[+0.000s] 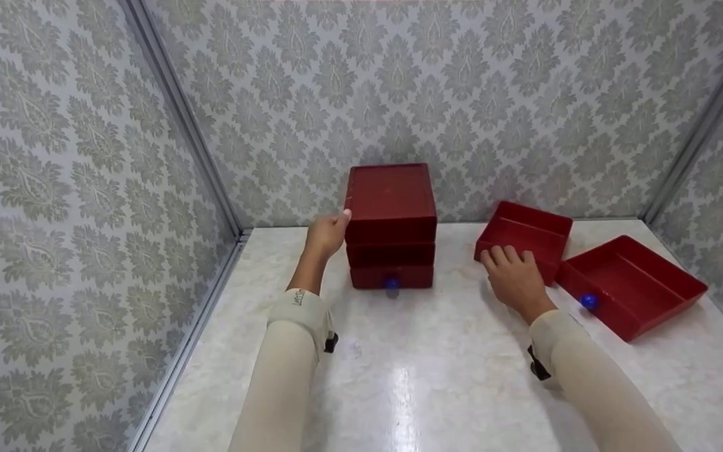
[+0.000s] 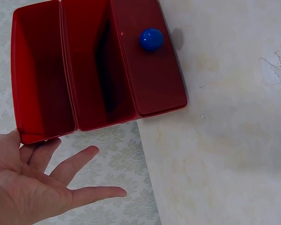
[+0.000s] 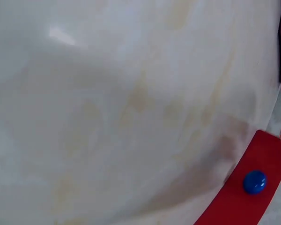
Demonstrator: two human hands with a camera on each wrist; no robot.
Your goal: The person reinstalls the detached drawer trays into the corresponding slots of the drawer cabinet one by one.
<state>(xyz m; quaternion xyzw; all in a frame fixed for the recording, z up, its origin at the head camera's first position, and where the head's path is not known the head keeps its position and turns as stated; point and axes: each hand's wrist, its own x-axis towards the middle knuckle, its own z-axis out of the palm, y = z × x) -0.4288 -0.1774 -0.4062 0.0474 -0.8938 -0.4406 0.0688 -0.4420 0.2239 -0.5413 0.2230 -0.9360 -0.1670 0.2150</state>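
Observation:
A red cabinet (image 1: 391,191) with two hollow upper slots stands at the back. Its bottom slot holds a drawer (image 1: 368,278) with a blue knob (image 2: 151,40). My left hand (image 1: 327,236) pinches the cabinet's upper left edge, thumb on top; the other fingers (image 2: 77,164) spread out beside it. To the right lies a loose red drawer (image 1: 528,216), hollow side up. My right hand (image 1: 515,276) is at its front rim, fingers extended over it. In the right wrist view this drawer's blue knob (image 3: 254,182) shows untouched; most of the hand is out of that view.
A second loose red drawer (image 1: 650,285) with a blue knob (image 1: 589,301) lies at the far right, by the first drawer's right side. Patterned walls (image 1: 393,81) stand behind and on both sides of the white table (image 1: 437,370).

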